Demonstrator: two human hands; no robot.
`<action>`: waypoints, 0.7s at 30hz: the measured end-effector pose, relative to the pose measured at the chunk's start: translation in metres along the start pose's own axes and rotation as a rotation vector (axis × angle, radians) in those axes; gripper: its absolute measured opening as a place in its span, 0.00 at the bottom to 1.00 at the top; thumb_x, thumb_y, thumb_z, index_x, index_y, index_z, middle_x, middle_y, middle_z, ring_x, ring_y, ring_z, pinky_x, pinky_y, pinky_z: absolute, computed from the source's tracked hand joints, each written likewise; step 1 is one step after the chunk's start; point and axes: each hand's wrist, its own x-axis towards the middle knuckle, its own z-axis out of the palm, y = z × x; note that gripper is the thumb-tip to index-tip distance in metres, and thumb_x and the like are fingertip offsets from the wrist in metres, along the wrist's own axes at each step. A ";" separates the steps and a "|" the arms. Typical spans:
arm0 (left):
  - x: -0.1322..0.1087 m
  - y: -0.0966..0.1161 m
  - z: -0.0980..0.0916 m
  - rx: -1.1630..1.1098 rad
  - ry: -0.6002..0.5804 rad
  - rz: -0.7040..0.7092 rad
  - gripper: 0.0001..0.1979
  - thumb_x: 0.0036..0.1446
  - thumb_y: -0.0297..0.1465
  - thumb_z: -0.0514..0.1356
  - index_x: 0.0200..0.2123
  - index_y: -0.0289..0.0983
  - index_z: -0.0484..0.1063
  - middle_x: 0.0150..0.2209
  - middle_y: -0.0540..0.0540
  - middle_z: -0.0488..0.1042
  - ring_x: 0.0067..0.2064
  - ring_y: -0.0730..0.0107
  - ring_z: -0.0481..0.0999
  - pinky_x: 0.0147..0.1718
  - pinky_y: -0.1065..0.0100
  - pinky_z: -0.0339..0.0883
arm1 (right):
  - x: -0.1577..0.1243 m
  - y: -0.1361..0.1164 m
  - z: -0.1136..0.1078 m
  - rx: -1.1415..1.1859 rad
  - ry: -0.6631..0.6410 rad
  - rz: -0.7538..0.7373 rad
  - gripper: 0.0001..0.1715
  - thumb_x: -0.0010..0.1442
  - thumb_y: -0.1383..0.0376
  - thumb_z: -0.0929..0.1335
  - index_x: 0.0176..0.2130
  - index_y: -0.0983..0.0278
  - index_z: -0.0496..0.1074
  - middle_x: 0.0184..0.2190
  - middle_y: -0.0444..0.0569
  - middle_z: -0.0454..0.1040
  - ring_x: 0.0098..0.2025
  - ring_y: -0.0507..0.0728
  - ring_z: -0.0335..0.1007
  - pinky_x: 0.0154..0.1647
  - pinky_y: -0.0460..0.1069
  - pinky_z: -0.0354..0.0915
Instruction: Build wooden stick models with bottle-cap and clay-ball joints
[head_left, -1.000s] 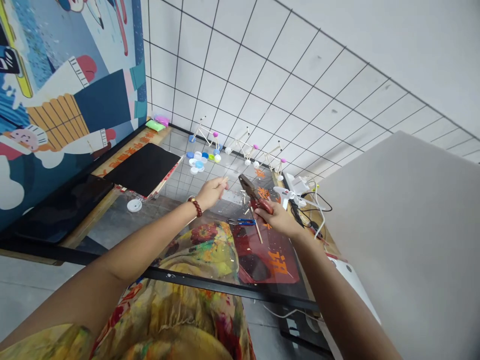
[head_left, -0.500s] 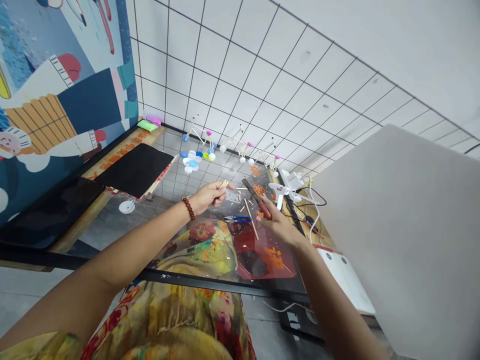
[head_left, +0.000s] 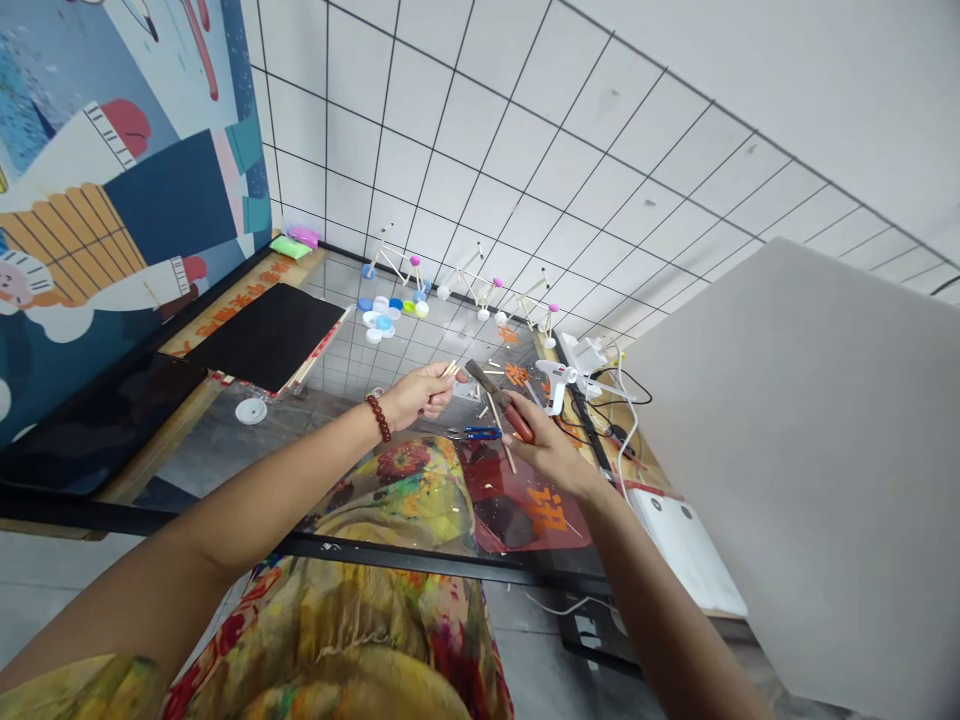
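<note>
Pinched in the fingers of my left hand point(head_left: 420, 394) are a few short wooden sticks point(head_left: 452, 368), their pale ends poking out at the top. My right hand point(head_left: 546, 445) is closed around red-handled pliers point(head_left: 519, 424); their dark metal head points at my left fingertips, with a small gap visible. Whether the jaws are apart is too small to tell. Below the pliers lie blue thread snips point(head_left: 481, 433), and a longer wooden stick point(head_left: 511, 458) is partly covered by the tool. Short cut stick pieces point(head_left: 484, 412) are scattered around there.
Stick frames with bottle-cap wheels point(head_left: 480, 285) stand along the tiled wall. Loose bottle caps point(head_left: 384, 322) lie left of them. A white glue gun point(head_left: 555, 380) and cables are at the right. A black sheet point(head_left: 270, 335) covers the left side, near a white round lid point(head_left: 251, 411).
My right hand has brought the pliers leftward, closer to my left fingertips. My left hand stays nearly in place, still holding the sticks. The view has shifted slightly.
</note>
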 end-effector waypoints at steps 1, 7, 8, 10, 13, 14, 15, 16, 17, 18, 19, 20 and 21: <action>0.000 0.000 0.000 0.001 0.003 -0.003 0.04 0.60 0.31 0.56 0.36 0.36 0.68 0.17 0.58 0.51 0.16 0.81 0.47 0.16 0.78 0.42 | 0.000 -0.002 0.000 0.011 -0.013 0.003 0.37 0.59 0.58 0.65 0.64 0.59 0.54 0.57 0.53 0.66 0.58 0.63 0.62 0.60 0.60 0.58; 0.000 0.000 -0.001 -0.002 0.001 0.003 0.05 0.59 0.32 0.58 0.36 0.36 0.68 0.17 0.58 0.51 0.16 0.82 0.47 0.16 0.79 0.42 | 0.000 -0.004 0.002 -0.023 0.015 0.029 0.37 0.58 0.59 0.64 0.64 0.63 0.54 0.56 0.57 0.65 0.58 0.63 0.61 0.60 0.60 0.57; 0.000 0.000 -0.001 0.000 -0.002 0.005 0.05 0.59 0.32 0.58 0.37 0.36 0.68 0.17 0.58 0.51 0.16 0.82 0.47 0.16 0.79 0.42 | 0.000 -0.003 0.002 -0.033 0.022 0.028 0.37 0.58 0.59 0.64 0.64 0.63 0.54 0.56 0.57 0.65 0.58 0.63 0.61 0.60 0.60 0.57; 0.000 0.000 -0.001 0.007 -0.004 0.006 0.05 0.59 0.32 0.58 0.37 0.36 0.68 0.17 0.58 0.51 0.16 0.82 0.47 0.16 0.79 0.42 | 0.000 -0.002 0.003 -0.050 0.026 0.022 0.36 0.59 0.59 0.64 0.64 0.62 0.55 0.56 0.56 0.65 0.57 0.63 0.61 0.60 0.60 0.57; -0.001 0.000 0.000 0.015 -0.006 0.001 0.05 0.59 0.32 0.58 0.36 0.36 0.68 0.17 0.58 0.52 0.16 0.82 0.47 0.16 0.79 0.42 | 0.000 -0.001 0.004 -0.067 0.022 0.010 0.35 0.60 0.58 0.64 0.64 0.61 0.55 0.55 0.56 0.66 0.57 0.63 0.62 0.59 0.60 0.58; -0.001 0.000 0.000 0.016 -0.008 0.001 0.05 0.59 0.32 0.58 0.35 0.36 0.68 0.17 0.58 0.52 0.16 0.82 0.47 0.16 0.79 0.42 | 0.000 -0.001 0.005 -0.072 0.020 0.011 0.35 0.60 0.58 0.64 0.64 0.61 0.55 0.55 0.56 0.66 0.57 0.63 0.62 0.59 0.59 0.59; -0.001 0.000 0.000 0.016 -0.008 0.001 0.05 0.59 0.32 0.58 0.35 0.36 0.68 0.17 0.58 0.52 0.16 0.82 0.47 0.16 0.79 0.42 | 0.000 -0.002 0.006 -0.077 0.020 0.015 0.34 0.60 0.58 0.64 0.63 0.62 0.55 0.55 0.56 0.66 0.57 0.63 0.62 0.58 0.59 0.59; -0.001 0.000 0.000 0.017 -0.005 0.002 0.05 0.59 0.32 0.58 0.35 0.36 0.68 0.16 0.58 0.52 0.16 0.82 0.47 0.16 0.79 0.41 | 0.001 -0.002 0.006 -0.084 0.020 0.021 0.34 0.61 0.58 0.64 0.63 0.62 0.56 0.55 0.56 0.67 0.56 0.63 0.63 0.57 0.59 0.60; 0.000 0.000 0.000 0.018 0.000 0.003 0.05 0.59 0.32 0.58 0.35 0.36 0.68 0.16 0.58 0.52 0.16 0.82 0.47 0.15 0.79 0.41 | 0.001 -0.003 0.007 -0.093 0.021 0.029 0.33 0.61 0.58 0.64 0.63 0.62 0.57 0.55 0.56 0.67 0.56 0.63 0.63 0.57 0.58 0.60; 0.000 0.000 0.000 0.020 0.008 0.002 0.05 0.59 0.32 0.59 0.34 0.36 0.69 0.16 0.58 0.52 0.16 0.82 0.47 0.15 0.79 0.41 | 0.001 -0.003 0.008 -0.107 0.024 0.036 0.32 0.61 0.58 0.64 0.62 0.62 0.57 0.54 0.57 0.68 0.55 0.63 0.64 0.56 0.58 0.61; 0.000 -0.001 0.000 0.022 0.019 0.000 0.06 0.59 0.32 0.58 0.34 0.36 0.69 0.16 0.58 0.51 0.16 0.82 0.47 0.15 0.79 0.41 | 0.001 -0.004 0.009 -0.124 0.030 0.043 0.32 0.61 0.58 0.64 0.62 0.62 0.58 0.54 0.57 0.68 0.55 0.63 0.64 0.55 0.58 0.62; 0.000 -0.001 0.000 0.023 0.033 -0.002 0.06 0.59 0.32 0.58 0.34 0.35 0.69 0.16 0.58 0.51 0.16 0.83 0.47 0.15 0.79 0.41 | 0.001 -0.005 0.009 -0.145 0.040 0.050 0.31 0.61 0.59 0.64 0.61 0.62 0.58 0.53 0.57 0.69 0.54 0.63 0.65 0.54 0.58 0.62; 0.000 -0.001 0.000 0.024 0.049 -0.003 0.06 0.59 0.32 0.58 0.34 0.35 0.69 0.16 0.58 0.51 0.15 0.83 0.47 0.15 0.79 0.41 | 0.001 -0.006 0.010 -0.168 0.050 0.058 0.30 0.61 0.59 0.64 0.61 0.62 0.59 0.53 0.57 0.70 0.53 0.63 0.66 0.53 0.58 0.63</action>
